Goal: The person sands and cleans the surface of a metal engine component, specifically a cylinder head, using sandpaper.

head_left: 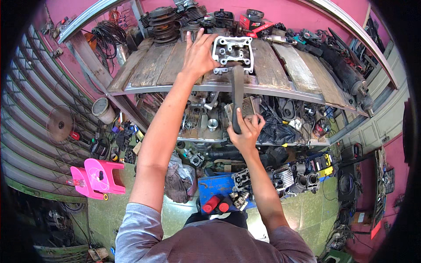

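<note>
A silvery engine cylinder head (248,53) stands on the wooden planks of the shelf, its open cavity and bolt holes facing me. My left hand (200,55) grips its left side, with the thumb at the lower left edge and the fingers reaching up along it. My right hand (246,130) is closed around the lower end of a long, dark brown, slightly curved tool (238,90). The tool points upward, and its far end overlaps the lower edge of the cylinder head. Whether they touch, and what that end looks like underneath, I cannot make out.
Greasy engine parts (162,24) line the back of the shelf. More parts and black bags (280,131) fill the lower shelf. Below, a blue table (215,186) bears cylinder heads and red-capped bottles. A pink stool (105,175) and a fan (61,125) stand left.
</note>
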Demonstrator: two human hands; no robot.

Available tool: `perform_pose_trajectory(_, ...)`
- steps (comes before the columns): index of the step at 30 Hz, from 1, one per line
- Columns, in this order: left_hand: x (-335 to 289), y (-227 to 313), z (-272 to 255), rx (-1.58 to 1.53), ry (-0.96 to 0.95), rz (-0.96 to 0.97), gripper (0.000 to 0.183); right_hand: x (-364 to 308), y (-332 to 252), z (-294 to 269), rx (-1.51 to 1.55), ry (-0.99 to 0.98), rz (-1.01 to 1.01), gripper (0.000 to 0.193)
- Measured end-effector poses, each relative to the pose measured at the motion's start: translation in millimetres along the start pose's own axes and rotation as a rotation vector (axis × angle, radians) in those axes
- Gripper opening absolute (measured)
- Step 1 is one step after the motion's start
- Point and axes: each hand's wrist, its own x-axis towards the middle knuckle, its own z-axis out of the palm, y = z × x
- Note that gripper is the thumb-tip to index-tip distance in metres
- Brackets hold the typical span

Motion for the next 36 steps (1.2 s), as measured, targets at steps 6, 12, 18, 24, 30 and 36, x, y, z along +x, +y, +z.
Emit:
perform_pose_trajectory(6,1,5,2,-0.006,-0.006,-0.001,0.096,16,10,11,-0.061,0.048,-0.037,0.065)
perform_pose_trajectory(12,3,-2,-1,-0.013,0.022,-0.019,0.097,-12,2,-8,-0.003,-0.046,0.0,0.065)
perform_pose_trajectory(18,2,9,7,-0.027,0.007,-0.016,0.097,13,11,6,-0.044,0.032,-0.014,0.066)
perform_pose_trajectory(24,-3,4,-1,-0.041,-0.002,-0.067,0.096,14,0,-30,0.062,0.166,0.089,0.067)
perform_pose_trajectory(30,-3,15,1,-0.056,0.047,-0.019,0.092,80,39,-15,0.193,0.136,0.252,0.064)
perform_pose_trajectory(36,-8,8,-1,-0.082,0.045,-0.006,0.087,47,24,-32,0.27,0.107,0.414,0.065)
